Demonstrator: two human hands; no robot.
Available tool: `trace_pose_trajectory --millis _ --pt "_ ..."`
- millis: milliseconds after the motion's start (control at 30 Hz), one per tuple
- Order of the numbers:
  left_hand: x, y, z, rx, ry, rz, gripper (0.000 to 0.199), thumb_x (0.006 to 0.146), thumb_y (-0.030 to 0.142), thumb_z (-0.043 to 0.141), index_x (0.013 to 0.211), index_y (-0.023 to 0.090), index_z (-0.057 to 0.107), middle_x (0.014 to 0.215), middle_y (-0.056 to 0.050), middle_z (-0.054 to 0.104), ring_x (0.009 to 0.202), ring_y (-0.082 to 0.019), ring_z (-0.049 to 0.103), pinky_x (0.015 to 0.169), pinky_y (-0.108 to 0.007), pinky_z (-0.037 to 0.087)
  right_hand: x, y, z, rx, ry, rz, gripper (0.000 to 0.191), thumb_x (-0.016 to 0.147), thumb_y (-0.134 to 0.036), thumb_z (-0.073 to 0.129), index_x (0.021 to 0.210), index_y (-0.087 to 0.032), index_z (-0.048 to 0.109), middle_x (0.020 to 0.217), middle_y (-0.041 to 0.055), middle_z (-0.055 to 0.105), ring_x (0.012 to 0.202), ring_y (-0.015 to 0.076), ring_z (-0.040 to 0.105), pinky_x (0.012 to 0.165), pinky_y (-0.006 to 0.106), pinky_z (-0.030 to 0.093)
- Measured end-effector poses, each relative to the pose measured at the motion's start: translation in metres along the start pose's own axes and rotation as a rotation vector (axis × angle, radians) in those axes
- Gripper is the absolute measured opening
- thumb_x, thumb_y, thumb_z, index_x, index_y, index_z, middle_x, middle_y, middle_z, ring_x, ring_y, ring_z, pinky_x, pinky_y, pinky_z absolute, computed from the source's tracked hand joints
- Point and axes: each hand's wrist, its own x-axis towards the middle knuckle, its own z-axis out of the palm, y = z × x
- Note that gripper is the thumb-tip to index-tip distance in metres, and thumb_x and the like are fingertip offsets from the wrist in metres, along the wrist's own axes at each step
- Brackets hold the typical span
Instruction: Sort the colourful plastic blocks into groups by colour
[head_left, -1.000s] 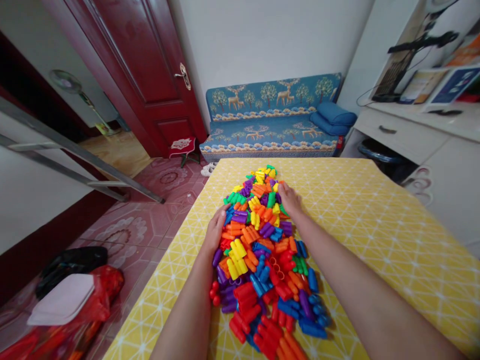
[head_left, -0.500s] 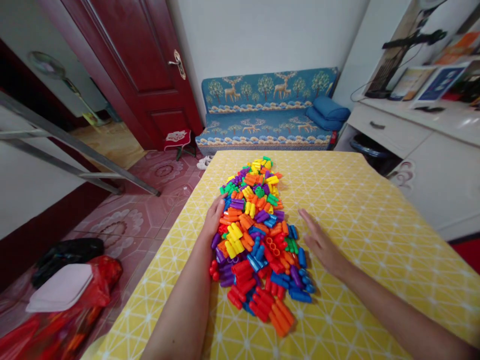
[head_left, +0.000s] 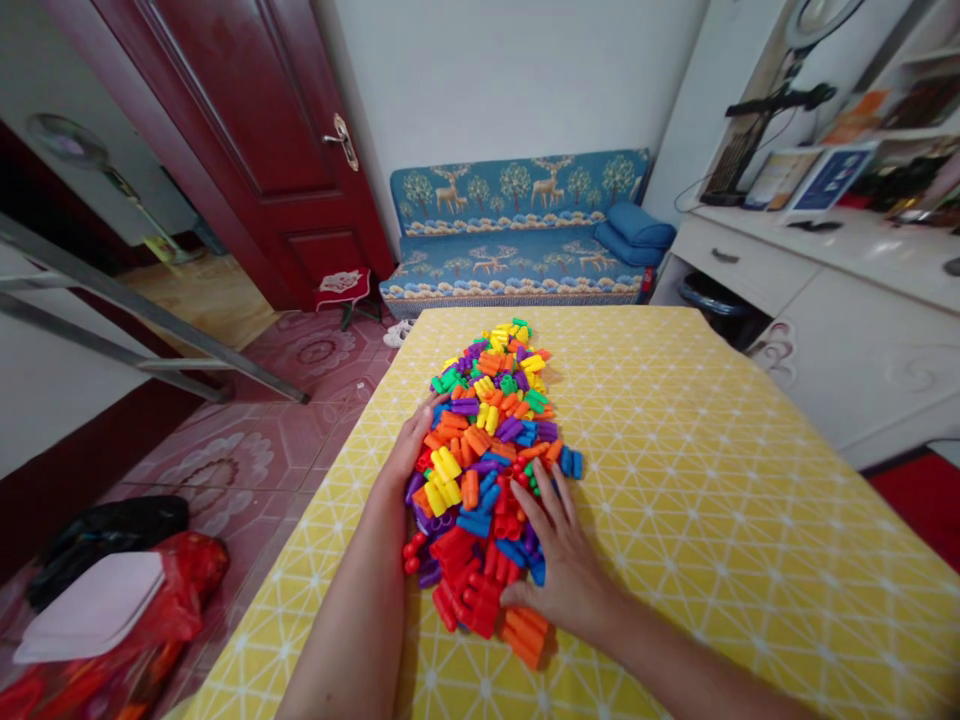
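Observation:
A long heap of colourful plastic building pieces (head_left: pixel 480 440), in red, orange, yellow, green, blue and purple, runs across the yellow patterned tablecloth (head_left: pixel 660 420). Along the heap's left side rests my left hand (head_left: pixel 414 440), fingers stretched out against the pieces and partly hidden by them. My right hand (head_left: pixel 559 545) lies over the near right side of the heap, fingers spread, covering some blue and red pieces. Near its thumb are a red piece (head_left: pixel 481 605) and a ribbed orange piece (head_left: pixel 525 637). Neither hand grips a piece.
Beyond the table stands a blue sofa (head_left: pixel 517 250). A white cabinet (head_left: pixel 810 300) is to the right. On the left are a metal ladder-like frame (head_left: pixel 150 320), a red stool (head_left: pixel 345 288) and bags with a pale flat item (head_left: pixel 97 605) on the floor.
My right hand has moved left from the bare cloth onto the heap, pushing right-edge pieces inward. My left hand stays at the heap's left side. The view has shifted slightly.

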Motion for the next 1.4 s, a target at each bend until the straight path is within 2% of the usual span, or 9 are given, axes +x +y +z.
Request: trace_pose_trajectory --millis 267,367,433,567,733,967,1100,1233,1400 --pt "-0.001 0.010 -0.004 0.005 0.012 -0.025 0.053 0.083 0.061 0.050 0.121 0.026 0.066 0.133 -0.004 0.059 0.133 -0.029 0.044 0.116 -0.042 0.026 0.012 -0.020 0.001 -0.001 -0.004 -0.063 0.093 0.076 -0.067 0.057 0.152 -0.032 0.016 0.160 0.0042 0.008 0.145 0.0386 0.000 0.112 0.067 0.012" --pt "0.000 0.003 -0.005 0.015 0.022 -0.018 0.056 0.084 0.062 0.049 0.123 0.024 0.064 0.139 -0.005 0.054 0.133 -0.029 0.044 0.115 -0.043 0.027 0.023 0.000 -0.011 -0.001 0.101 -0.035 0.080 0.083 -0.063 0.050 0.151 -0.033 0.019 0.159 0.0028 0.012 0.146 0.0357 0.003 0.112 0.065 0.007" --pt "0.001 -0.002 -0.005 0.015 0.025 -0.014 0.060 0.085 0.062 0.047 0.124 0.020 0.063 0.141 -0.008 0.052 0.134 -0.029 0.043 0.115 -0.044 0.028 0.038 0.024 -0.014 -0.005 0.234 0.106 0.073 0.088 -0.060 0.043 0.151 -0.030 0.022 0.159 0.0050 0.014 0.146 0.0340 0.004 0.112 0.065 0.007" --pt "0.001 -0.005 -0.004 0.003 0.046 -0.018 0.061 0.086 0.061 0.048 0.127 0.018 0.060 0.140 -0.010 0.052 0.133 -0.029 0.044 0.115 -0.044 0.028 0.073 0.054 0.003 0.067 0.321 0.401 0.076 0.089 -0.061 0.035 0.149 -0.014 0.027 0.156 0.0168 0.022 0.145 0.0339 0.012 0.112 0.064 0.011" --pt "-0.003 -0.001 -0.001 -0.002 0.091 -0.016 0.059 0.087 0.059 0.047 0.129 0.019 0.058 0.139 -0.008 0.054 0.131 -0.028 0.046 0.114 -0.042 0.030 0.089 0.038 0.022 0.307 0.238 0.274 0.080 0.085 -0.064 0.043 0.147 -0.015 0.031 0.156 0.0141 0.020 0.145 0.0280 0.016 0.117 0.053 0.015" --pt "0.004 0.002 -0.007 0.028 0.176 -0.019 0.061 0.088 0.060 0.042 0.128 0.017 0.059 0.136 -0.012 0.056 0.129 -0.030 0.048 0.112 -0.045 0.032 0.089 0.061 0.002 0.762 0.644 0.392 0.053 0.092 -0.056 0.035 0.119 -0.017 0.060 0.128 0.0118 0.060 0.122 0.0233 0.052 0.106 0.044 0.038" --pt "0.021 0.036 -0.011 0.215 0.093 0.027 0.059 0.086 0.062 0.045 0.124 0.019 0.062 0.137 -0.010 0.056 0.132 -0.030 0.044 0.115 -0.045 0.025 0.093 0.066 0.002 0.831 0.672 0.430 0.050 0.092 -0.055 0.037 0.110 -0.017 0.063 0.118 0.0108 0.064 0.110 0.0237 0.058 0.098 0.042 0.043" --pt "0.051 0.073 0.018 0.443 -0.121 0.184 0.055 0.080 0.057 0.058 0.124 0.023 0.063 0.141 -0.009 0.051 0.133 -0.030 0.042 0.115 -0.044 0.025 0.096 0.061 0.004 0.892 0.781 0.429 0.048 0.093 -0.053 0.036 0.115 -0.017 0.059 0.117 0.0111 0.063 0.112 0.0226 0.058 0.097 0.040 0.044" --pt "0.085 0.077 0.114 0.860 -0.482 0.406 0.056 0.080 0.045 0.062 0.132 0.027 0.054 0.150 -0.008 0.039 0.139 -0.033 0.033 0.115 -0.051 0.020 0.099 0.064 0.005 1.029 0.938 0.542 0.051 0.092 -0.056 0.034 0.125 -0.020 0.049 0.133 0.0119 0.052 0.118 0.0223 0.054 0.094 0.039 0.048"
